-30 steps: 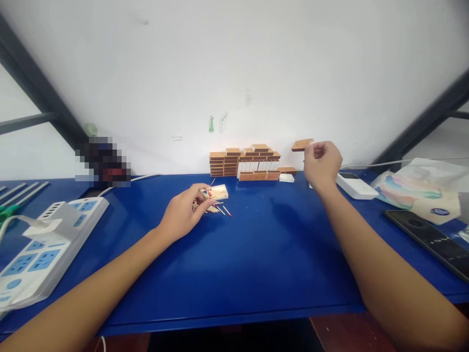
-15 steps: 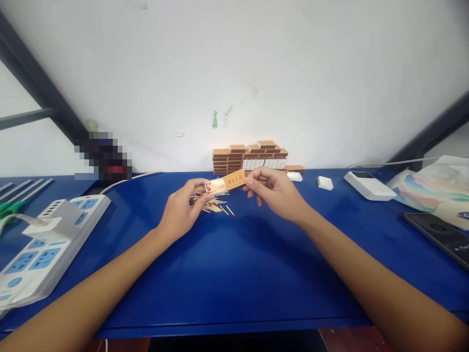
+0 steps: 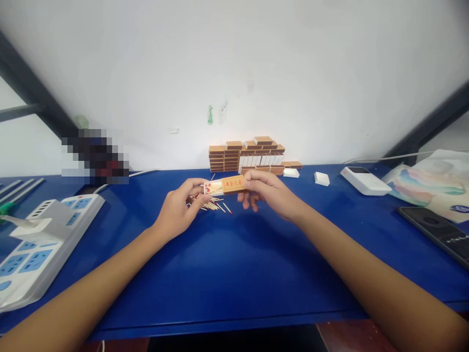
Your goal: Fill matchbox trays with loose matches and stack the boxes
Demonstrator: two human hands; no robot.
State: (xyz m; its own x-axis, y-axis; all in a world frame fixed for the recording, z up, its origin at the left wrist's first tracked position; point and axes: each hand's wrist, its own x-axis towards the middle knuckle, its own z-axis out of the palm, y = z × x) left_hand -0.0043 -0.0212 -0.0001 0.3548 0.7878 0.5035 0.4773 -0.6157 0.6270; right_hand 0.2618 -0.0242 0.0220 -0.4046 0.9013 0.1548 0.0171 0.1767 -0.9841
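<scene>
My left hand (image 3: pixel 182 205) pinches the outer end of a white matchbox tray (image 3: pixel 214 187) that holds red-tipped matches. The tray's other end sits inside an orange-brown sleeve (image 3: pixel 233 184) with red characters. My right hand (image 3: pixel 266 192) grips the sleeve's right end between thumb and fingers. The box is held level above the table. Beneath it and beside my left fingers lies a loose pile of matches (image 3: pixel 209 204), partly hidden by my hand.
Stacked matchboxes (image 3: pixel 224 160) stand against the wall. Two white trays (image 3: pixel 291 173) (image 3: pixel 321 179) lie to their right. A power strip (image 3: pixel 54 254) is at left; a white device (image 3: pixel 374 181), a plastic bag (image 3: pixel 410 183) and a phone (image 3: pixel 436 234) are at right.
The sleeve and tray have come more into line, and the sleeve is now nearly level. The whole view has shifted slightly. Both hands keep their hold.
</scene>
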